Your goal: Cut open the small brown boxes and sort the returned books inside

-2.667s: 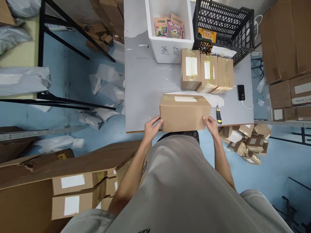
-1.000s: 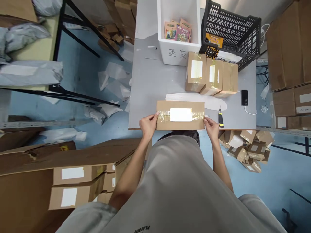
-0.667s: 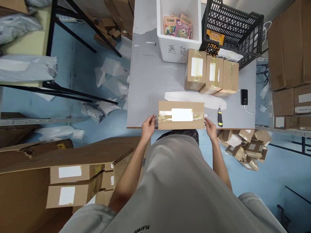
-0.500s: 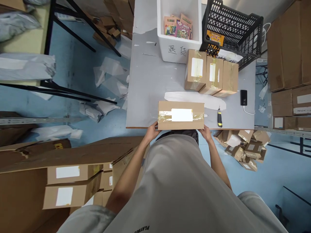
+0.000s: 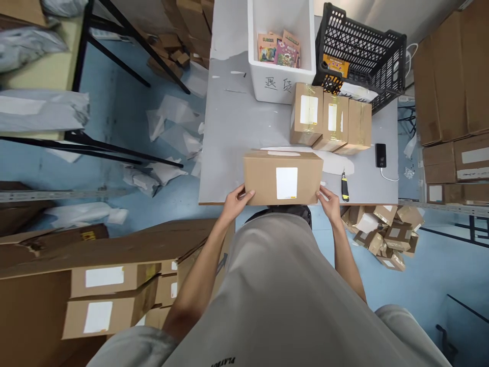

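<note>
A brown cardboard box (image 5: 262,178) with a white label on the side facing me is at the table's front edge. My left hand (image 5: 236,203) grips its left end, thumb on the near face. At the opposite end, my right hand (image 5: 328,203) has its fingers closed on the lower right corner. Behind the box lies a white paper strip (image 5: 338,162), partly covered by it. A yellow and black utility knife (image 5: 345,187) rests to the right of my right hand.
Three taped boxes (image 5: 335,122) stand behind, before a black crate (image 5: 362,56) and a white bin (image 5: 272,86) holding booklets. A phone (image 5: 380,155) with a cable lies right. Parcels (image 5: 393,234) are piled on the floor; a large open carton (image 5: 34,306) with boxes is at lower left.
The box has turned over: its taped face no longer shows, and a different labelled face points toward me. Both hands have moved up slightly along its ends.
</note>
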Demonstrator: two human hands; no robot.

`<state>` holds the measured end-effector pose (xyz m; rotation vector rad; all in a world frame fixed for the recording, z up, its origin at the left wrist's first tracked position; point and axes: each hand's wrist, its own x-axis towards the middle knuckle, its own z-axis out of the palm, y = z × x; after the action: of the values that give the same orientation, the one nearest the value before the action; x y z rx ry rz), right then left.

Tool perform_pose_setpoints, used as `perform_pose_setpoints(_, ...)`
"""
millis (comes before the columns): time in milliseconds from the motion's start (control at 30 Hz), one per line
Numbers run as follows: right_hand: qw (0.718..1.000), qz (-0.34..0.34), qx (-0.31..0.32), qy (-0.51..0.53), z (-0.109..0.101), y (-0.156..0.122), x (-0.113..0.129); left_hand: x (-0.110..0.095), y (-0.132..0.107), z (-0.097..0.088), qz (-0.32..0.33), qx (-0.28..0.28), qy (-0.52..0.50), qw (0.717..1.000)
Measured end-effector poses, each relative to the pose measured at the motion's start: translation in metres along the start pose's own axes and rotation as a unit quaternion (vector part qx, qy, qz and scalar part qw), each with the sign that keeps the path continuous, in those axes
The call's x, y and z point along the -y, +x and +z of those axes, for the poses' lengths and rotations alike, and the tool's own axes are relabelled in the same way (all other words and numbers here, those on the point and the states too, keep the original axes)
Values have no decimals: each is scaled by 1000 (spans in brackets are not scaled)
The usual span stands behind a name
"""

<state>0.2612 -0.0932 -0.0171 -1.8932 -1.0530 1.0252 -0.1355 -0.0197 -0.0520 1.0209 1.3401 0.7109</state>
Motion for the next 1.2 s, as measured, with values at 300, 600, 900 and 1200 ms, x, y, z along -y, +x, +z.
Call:
perform_pose_setpoints(300, 1000, 12, 7, -26, 23, 11, -16, 16, 15, 0, -31, -52, 77, 995)
perform_pose_setpoints(600, 993, 109, 0, 42, 40, -3, -55, 59, 9, -10, -98, -83, -39, 991)
perform_pose_setpoints(900, 994, 67, -15, 90, 59, -19, -30, 46, -4, 5, -47, -101, -5, 994)
perform_pose_setpoints(1200, 993, -33, -111, 1, 20, 4, 41, -29, 5, -5, 166, -207, 177, 948)
